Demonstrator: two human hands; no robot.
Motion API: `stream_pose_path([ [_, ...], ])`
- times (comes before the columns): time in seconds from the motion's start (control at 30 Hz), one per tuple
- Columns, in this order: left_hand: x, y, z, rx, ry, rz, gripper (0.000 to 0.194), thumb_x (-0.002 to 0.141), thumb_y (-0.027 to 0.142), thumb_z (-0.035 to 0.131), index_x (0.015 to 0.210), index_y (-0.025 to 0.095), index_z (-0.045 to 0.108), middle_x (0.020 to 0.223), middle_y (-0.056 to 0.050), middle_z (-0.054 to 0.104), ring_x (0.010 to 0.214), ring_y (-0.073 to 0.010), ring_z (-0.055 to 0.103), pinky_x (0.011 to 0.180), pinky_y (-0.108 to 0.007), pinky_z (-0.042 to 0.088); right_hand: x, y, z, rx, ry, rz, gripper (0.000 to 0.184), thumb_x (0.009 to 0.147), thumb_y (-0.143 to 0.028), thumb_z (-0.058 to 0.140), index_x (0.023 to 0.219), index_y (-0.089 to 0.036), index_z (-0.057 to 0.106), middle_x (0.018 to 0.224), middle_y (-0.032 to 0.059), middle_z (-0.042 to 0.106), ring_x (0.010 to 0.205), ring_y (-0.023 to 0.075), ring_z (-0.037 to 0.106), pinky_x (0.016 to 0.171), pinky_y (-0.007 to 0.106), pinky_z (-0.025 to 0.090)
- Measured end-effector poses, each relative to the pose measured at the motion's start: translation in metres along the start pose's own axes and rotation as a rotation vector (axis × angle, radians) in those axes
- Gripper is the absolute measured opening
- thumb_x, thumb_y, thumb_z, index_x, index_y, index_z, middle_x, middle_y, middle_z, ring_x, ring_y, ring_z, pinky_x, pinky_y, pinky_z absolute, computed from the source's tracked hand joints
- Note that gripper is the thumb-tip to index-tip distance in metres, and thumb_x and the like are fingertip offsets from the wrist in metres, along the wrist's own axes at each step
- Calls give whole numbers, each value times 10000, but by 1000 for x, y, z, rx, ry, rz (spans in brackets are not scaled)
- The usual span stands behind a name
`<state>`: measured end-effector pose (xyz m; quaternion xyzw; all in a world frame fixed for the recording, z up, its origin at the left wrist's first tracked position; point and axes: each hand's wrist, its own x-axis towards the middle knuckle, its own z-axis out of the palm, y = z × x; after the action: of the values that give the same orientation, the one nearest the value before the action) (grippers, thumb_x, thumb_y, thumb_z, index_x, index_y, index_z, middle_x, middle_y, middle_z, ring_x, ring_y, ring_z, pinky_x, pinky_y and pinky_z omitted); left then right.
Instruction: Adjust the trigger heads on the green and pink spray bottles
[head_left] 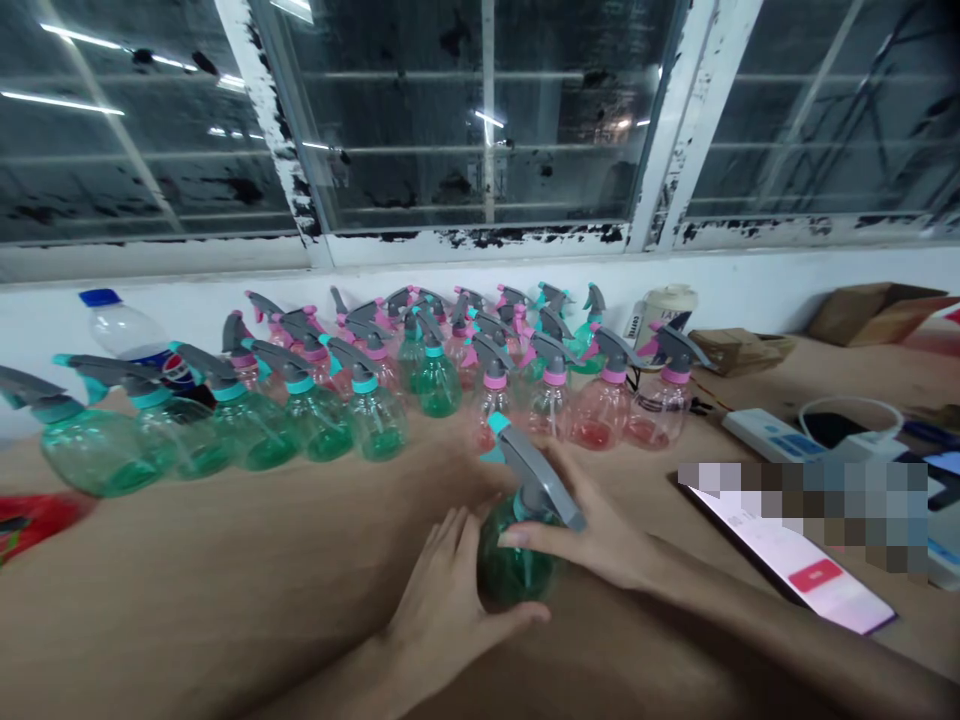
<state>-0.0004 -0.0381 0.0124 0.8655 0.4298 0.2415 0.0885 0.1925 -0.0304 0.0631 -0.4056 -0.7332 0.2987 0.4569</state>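
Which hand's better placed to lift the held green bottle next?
Probably the right hand: its thumb crosses the green bottle below the spray head; the left hand lies open against the bottle's left side.

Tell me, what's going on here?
A person's right hand grasps a green spray bottle below its grey trigger head, while the left hand cups the bottle's left side. In the front row beyond it, green bottles stand left and pink-collared bottles right. A lit phone lies on the table at right.

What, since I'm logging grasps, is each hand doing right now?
Left hand: cupped at the green spray bottle; whether it's gripping can't be told.
Right hand: closed on that bottle, holding it.
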Motion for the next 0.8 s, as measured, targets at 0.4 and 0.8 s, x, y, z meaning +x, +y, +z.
stream_pose_path([
  [0.4,11,1,4,-4,-182,14,1056,597,659,719,1394,126,276,1324,-227,485,1220,-421,444,982,-640,343,11,-6,7,-12,159,-123,243,842,-301,573,1081,-256,576,1039,26,668,960,207,637,873,377,499],
  [0.8,2,-50,-8,220,-212,82,800,833,613,497,1448,168,243,1502,-127,293,1376,-312,246,1100,-540,227,32,16,-1,13,113,-86,200,819,-255,575,1019,-242,579,861,12,651,744,188,645,685,346,516],
])
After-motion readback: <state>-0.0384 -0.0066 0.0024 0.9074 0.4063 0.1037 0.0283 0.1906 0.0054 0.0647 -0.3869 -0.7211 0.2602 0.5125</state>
